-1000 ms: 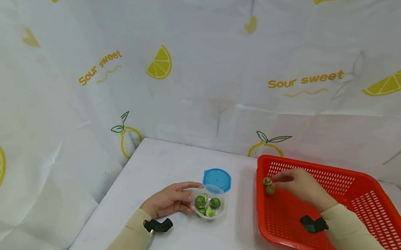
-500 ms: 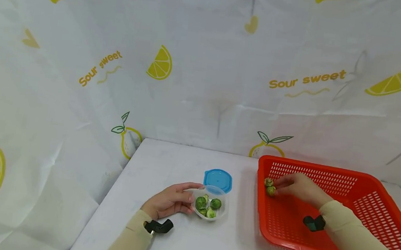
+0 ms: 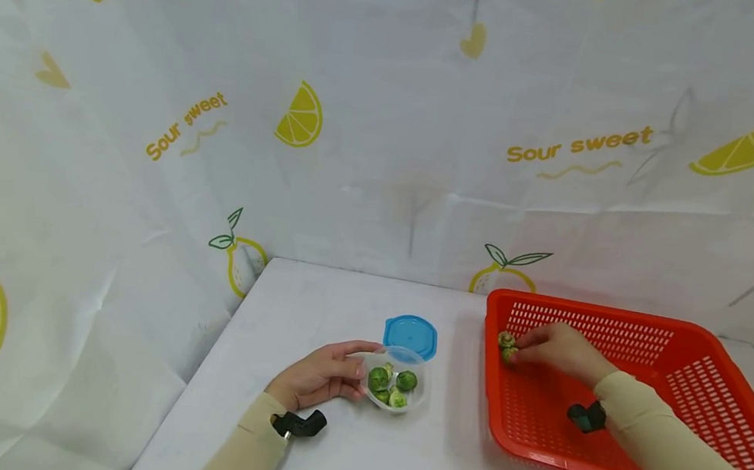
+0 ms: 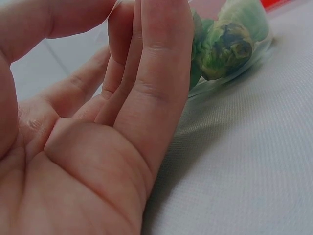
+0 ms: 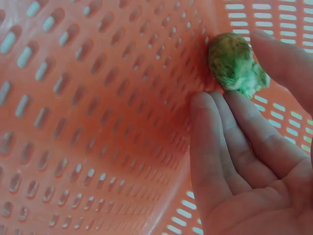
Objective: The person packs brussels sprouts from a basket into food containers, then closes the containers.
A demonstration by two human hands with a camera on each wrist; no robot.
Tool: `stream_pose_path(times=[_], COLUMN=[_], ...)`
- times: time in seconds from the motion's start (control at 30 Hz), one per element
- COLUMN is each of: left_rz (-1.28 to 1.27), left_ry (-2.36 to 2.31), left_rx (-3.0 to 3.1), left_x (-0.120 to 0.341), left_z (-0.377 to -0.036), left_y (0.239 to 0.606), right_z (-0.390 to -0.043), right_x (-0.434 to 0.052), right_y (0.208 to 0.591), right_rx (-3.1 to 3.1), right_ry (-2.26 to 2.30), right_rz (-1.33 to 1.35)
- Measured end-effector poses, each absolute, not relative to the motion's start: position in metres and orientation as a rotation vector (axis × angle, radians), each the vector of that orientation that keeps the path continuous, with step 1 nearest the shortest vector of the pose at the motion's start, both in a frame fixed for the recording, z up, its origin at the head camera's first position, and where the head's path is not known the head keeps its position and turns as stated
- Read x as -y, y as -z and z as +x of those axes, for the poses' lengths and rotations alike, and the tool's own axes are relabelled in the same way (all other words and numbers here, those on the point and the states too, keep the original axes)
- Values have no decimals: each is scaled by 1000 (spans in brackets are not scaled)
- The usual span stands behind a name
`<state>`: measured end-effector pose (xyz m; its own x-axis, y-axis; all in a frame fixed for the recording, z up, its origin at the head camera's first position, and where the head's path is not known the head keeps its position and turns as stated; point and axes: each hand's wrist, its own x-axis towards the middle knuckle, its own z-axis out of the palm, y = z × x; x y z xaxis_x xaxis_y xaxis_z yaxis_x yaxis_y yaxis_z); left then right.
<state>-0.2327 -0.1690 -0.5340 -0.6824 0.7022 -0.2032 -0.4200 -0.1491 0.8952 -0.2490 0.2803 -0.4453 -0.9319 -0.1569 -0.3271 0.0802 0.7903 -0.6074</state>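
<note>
The left hand [image 3: 322,376] was clamped on the left side of the clear plastic tub [image 3: 423,392], which held several Brussels sprouts [image 3: 406,380]; whether its base sat fully on the white tabletop [image 3: 351,465] was not determined. In my judgement, a hard squeeze or tug could tip it. The blue lid [image 3: 410,335] lay just behind, liable to be nudged. Farther right, two loose sprouts [image 3: 507,340] rested near the left wall of the red slotted basket [image 3: 560,464]. The right hand [image 3: 562,351] reached them; whether its fingers had closed on one could not be told. An off-centre pinch would likely let it roll away
</note>
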Motion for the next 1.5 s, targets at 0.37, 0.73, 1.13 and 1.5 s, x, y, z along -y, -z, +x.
stream_pose_path(times=[0.37, 0.73, 1.13, 1.5], left_rz=[315, 331, 338, 328], left_ry=[-1902, -1904, -1898, -1895], left_rx=[-1372, -1374, -1382, -1395], left_x=[169, 168, 167, 168], left_z=[-231, -231, -231, -231], left_y=[529, 529, 529, 533], right_z=[-249, -248, -242, -225], right_x=[-274, -275, -284, -310], right_y=[447, 444, 439, 420], right_rx=[-2636, -2624, -2636, -2636], right_ry=[899, 899, 883, 986], right_rz=[-29, -21, -90, -103])
